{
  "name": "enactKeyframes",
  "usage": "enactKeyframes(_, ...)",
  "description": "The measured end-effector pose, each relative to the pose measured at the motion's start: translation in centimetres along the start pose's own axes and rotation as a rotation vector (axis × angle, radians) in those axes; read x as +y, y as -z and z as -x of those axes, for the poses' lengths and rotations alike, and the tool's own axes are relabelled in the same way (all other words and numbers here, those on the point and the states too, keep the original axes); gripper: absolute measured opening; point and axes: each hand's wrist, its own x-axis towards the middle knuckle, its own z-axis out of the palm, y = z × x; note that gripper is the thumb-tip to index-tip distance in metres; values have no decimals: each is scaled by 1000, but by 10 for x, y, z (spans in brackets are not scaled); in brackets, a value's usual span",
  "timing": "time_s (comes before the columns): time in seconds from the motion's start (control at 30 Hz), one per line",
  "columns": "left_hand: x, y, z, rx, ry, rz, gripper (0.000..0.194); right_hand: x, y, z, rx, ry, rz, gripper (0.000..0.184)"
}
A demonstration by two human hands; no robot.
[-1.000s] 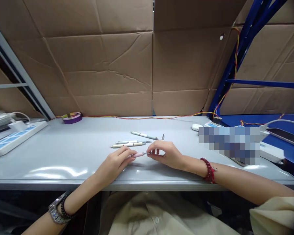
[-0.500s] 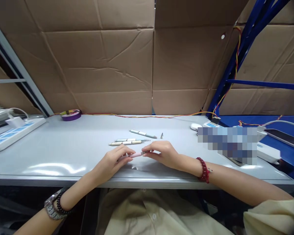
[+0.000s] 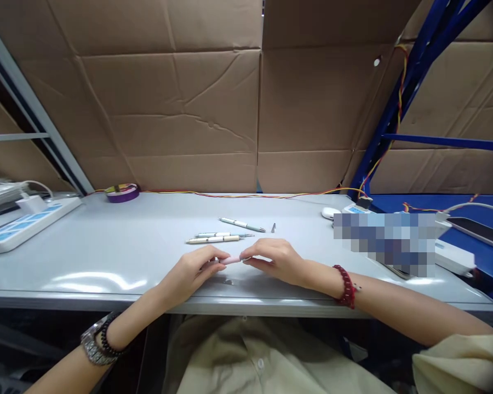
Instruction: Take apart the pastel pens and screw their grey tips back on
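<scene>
Just above the front part of the table, my left hand (image 3: 195, 271) pinches the body of a pink pen (image 3: 231, 260). The fingers of my right hand (image 3: 277, 260) are closed on the pen's right end, where a small dark or metallic part shows; its shape is mostly hidden by the fingertips. Beyond the hands lie a cream pen (image 3: 213, 239) and a pale blue pen (image 3: 213, 235) side by side. Farther back is a white and grey-blue pen (image 3: 242, 224), with a small metal tip piece (image 3: 273, 227) to its right.
A white power strip (image 3: 33, 227) lies at the left of the grey table (image 3: 107, 241), with a purple tape roll (image 3: 122, 193) at the back. To the right are a pixelated patch, a white mouse-like object (image 3: 331, 213) and a phone (image 3: 480, 232). Cardboard (image 3: 181, 98) walls the back.
The whole view has shifted slightly to the right. Both hands keep their grip on the pink pen, and the right fingertips have turned a little at its end.
</scene>
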Motion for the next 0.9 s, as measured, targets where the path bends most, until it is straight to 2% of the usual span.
enactKeyframes(0.2,-4,-2,1,11,-32,-19,20,1,1,0,-33,36,103,14)
enactKeyframes(0.47,-4,-2,1,54,-127,-86,16,0,-2,1,-1,67,186,16)
enactKeyframes(0.57,-6,-4,1,73,-180,-113,15,1,-4,0,-47,43,222,26)
enactKeyframes(0.7,-5,-5,1,38,-199,-138,15,2,-4,2,-190,4,308,46)
enactKeyframes(0.8,-2,-5,0,-2,-146,-134,17,3,-2,4,-227,-36,296,37)
enactKeyframes(0.9,1,-4,-1,-20,-99,-126,20,3,0,5,-198,-41,249,31)
